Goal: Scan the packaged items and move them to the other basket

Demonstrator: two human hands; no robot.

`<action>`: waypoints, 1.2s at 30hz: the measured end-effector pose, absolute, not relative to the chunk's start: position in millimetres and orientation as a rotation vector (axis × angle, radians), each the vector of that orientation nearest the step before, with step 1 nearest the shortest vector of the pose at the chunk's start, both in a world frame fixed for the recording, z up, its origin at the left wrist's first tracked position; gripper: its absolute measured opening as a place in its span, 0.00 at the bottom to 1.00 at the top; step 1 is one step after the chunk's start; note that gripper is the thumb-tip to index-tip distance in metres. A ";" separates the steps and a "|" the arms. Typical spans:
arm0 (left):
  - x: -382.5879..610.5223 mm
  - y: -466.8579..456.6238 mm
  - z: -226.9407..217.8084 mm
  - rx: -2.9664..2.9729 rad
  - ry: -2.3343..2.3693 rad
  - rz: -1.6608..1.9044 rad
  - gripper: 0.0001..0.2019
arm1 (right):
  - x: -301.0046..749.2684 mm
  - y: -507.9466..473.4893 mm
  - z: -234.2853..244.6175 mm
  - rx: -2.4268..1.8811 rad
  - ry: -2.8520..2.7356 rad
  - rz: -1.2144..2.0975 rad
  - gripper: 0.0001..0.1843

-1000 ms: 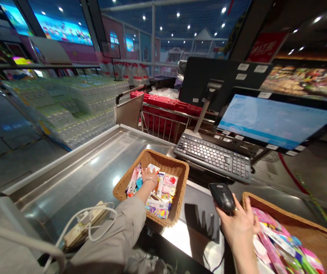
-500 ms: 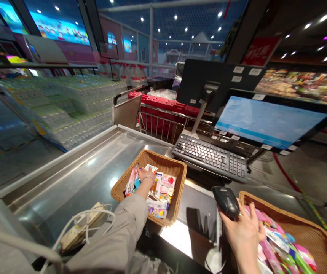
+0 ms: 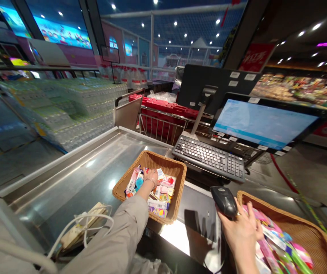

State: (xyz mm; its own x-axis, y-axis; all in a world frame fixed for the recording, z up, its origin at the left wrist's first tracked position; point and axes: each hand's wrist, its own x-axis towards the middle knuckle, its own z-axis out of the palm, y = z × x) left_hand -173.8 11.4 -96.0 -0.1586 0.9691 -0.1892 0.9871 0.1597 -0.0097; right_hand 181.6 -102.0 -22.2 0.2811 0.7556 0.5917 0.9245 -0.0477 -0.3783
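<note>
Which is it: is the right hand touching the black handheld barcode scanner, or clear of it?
Touching. The head view shows the right hand closed round the handle of the black handheld barcode scanner, with no gap between them.

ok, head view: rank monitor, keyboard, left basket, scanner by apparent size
1. monitor
2. left basket, keyboard: alike in width; basket sits nearer the camera, so not ranked
3. scanner, gripped in right hand

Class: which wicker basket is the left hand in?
The basket before the keyboard, left hand among its packets; the other basket sits by the right hand holding the scanner.
</note>
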 end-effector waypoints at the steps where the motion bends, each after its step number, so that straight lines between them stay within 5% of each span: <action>1: -173.9 10.4 -95.2 1.941 2.282 -0.204 0.39 | 181.2 -102.7 -21.3 -1.845 -1.519 -0.301 0.34; 17: -178.4 -1.1 -56.5 2.352 2.110 -0.073 0.44 | 178.4 -109.8 -12.9 -1.828 -1.491 -0.345 0.38; 36: -153.4 -20.1 -18.6 2.798 1.875 0.509 0.31 | 157.2 -119.4 7.1 -1.758 -1.602 -0.404 0.25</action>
